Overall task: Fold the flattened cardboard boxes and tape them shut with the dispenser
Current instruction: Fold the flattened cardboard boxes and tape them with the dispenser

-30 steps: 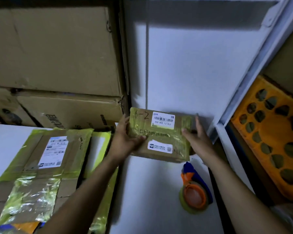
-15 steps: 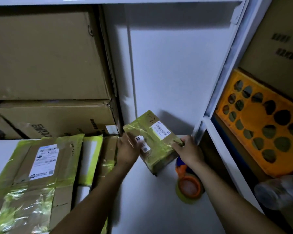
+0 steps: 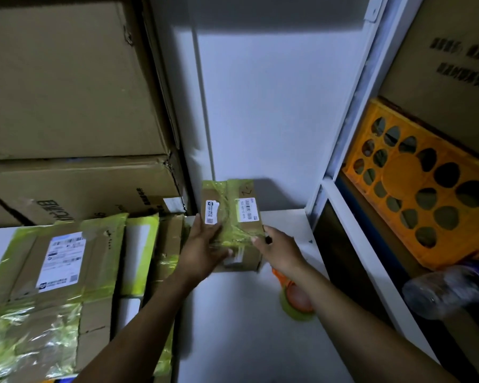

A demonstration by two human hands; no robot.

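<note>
The box (image 3: 233, 217) is small, already folded and wrapped in yellow-green tape. It sits at the back of the table (image 3: 246, 341), close to the wall (image 3: 260, 106), with 2 white labels (image 3: 248, 209) facing up. Both hands hold it. The left hand (image 3: 205, 250) takes the left side, with fingers laid up along the edge and the thumb pressed across the near part. The right hand (image 3: 281, 250) takes the near right corner with the thumb on top; its other fingers are hidden behind the box, so I cannot tell how they lie. I also cannot tell whether the box rests on the table or hangs just above it.

The dispenser (image 3: 295, 299), orange with a yellow-green roll, lies on the table just under the right forearm. Flat boxes (image 3: 53, 272) lie in a pile on the left, near 2 big cartons (image 3: 67, 92) stacked behind them. An orange crate (image 3: 426, 189) and a bottle (image 3: 448, 288) sit on the shelf to the right.

The box looks light and stiff, easy for 1 hand. The glossy tape is probably slick, so opposite sides or bare cardboard corners should give the surest hold. Hard squeezing on the flat faces could dent them.
</note>
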